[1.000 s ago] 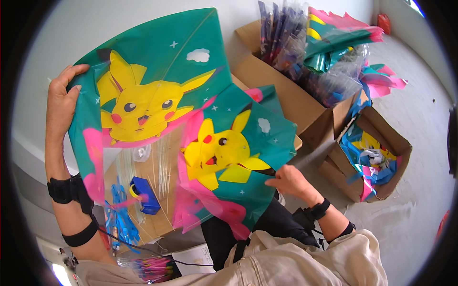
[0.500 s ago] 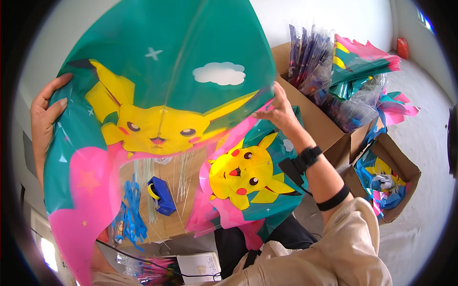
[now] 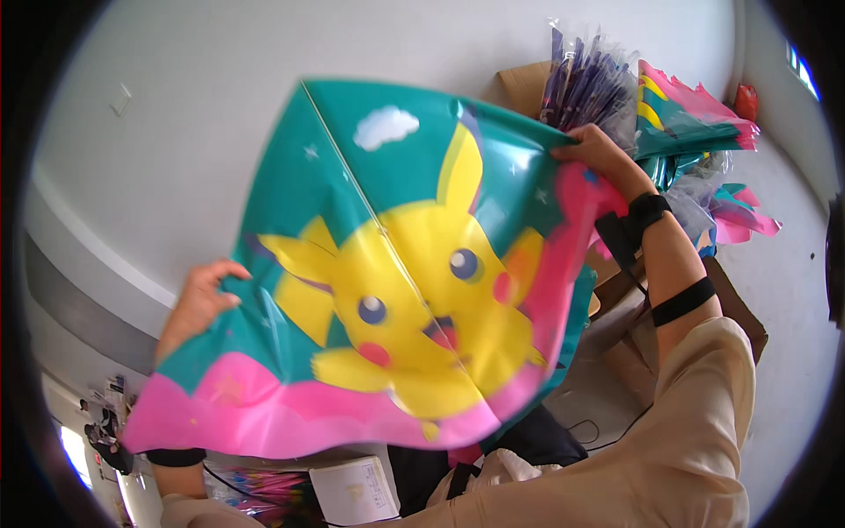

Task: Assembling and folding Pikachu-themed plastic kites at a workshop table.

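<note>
A large kite (image 3: 405, 290) of thin plastic is spread between my two hands, in teal with a pink wavy lower border. It bears a yellow cartoon character and a white cloud, and a thin pale rod runs down its middle. My left hand (image 3: 201, 304) pinches the kite's left edge between thumb and fingers. At the raised right corner, my right hand (image 3: 607, 163) is closed on the other edge. Behind the kite on the right, a strip of another teal sheet (image 3: 576, 304) shows. The work surface lies hidden behind the held kite.
At the back right, a cardboard box (image 3: 524, 86) holds purple bundles (image 3: 585, 88) in clear wrap. Folded teal and pink kite sheets (image 3: 695, 114) lie over it. Below, near my lap, are a white box (image 3: 354, 491) and a clear bag of colourful pieces (image 3: 255, 486).
The kite has come down and tilted, and its printed face and middle rod now show flat toward me. My right hand has risen rightward; my left has moved right and lower.
</note>
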Demonstrator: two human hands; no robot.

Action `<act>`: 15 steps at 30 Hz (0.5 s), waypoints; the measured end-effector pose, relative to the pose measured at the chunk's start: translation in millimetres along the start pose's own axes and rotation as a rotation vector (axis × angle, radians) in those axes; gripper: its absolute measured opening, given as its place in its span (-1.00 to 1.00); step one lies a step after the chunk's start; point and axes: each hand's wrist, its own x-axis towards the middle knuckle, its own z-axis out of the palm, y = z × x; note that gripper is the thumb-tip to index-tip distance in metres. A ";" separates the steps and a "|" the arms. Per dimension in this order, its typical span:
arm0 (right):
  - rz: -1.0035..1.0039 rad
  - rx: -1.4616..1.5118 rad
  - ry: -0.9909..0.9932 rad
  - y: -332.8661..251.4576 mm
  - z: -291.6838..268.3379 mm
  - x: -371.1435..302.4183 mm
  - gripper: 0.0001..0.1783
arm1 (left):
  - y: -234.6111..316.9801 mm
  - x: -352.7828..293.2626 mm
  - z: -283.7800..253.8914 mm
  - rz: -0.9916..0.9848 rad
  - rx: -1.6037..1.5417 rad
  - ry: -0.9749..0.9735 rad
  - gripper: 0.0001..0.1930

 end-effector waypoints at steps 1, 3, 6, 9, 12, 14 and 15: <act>0.012 -0.114 -0.019 10.6 2.1 3.8 -0.85 | -14.5 5.0 15.8 -0.050 0.091 -0.054 -0.62; 0.079 -0.209 -0.017 31.4 14.3 8.0 -0.84 | -37.5 16.8 42.9 0.096 0.255 -0.057 -0.62; -0.048 -0.461 -0.009 64.1 29.9 2.7 -0.67 | -73.2 36.5 67.7 0.154 0.319 -0.034 -0.61; -0.085 -0.531 0.243 76.4 61.2 -10.5 -0.64 | -131.8 49.9 81.7 0.116 0.315 0.057 -0.60; -0.245 -0.474 0.615 81.0 71.4 -36.8 -0.73 | -174.5 69.9 93.3 0.070 0.253 0.114 -0.61; -0.105 -0.503 0.683 86.2 65.3 -73.4 -0.77 | -195.9 78.6 100.5 0.020 0.243 0.163 -0.61; -0.036 -0.512 0.719 89.3 62.6 -94.1 -0.79 | -205.8 81.9 102.0 0.011 0.244 0.191 -0.59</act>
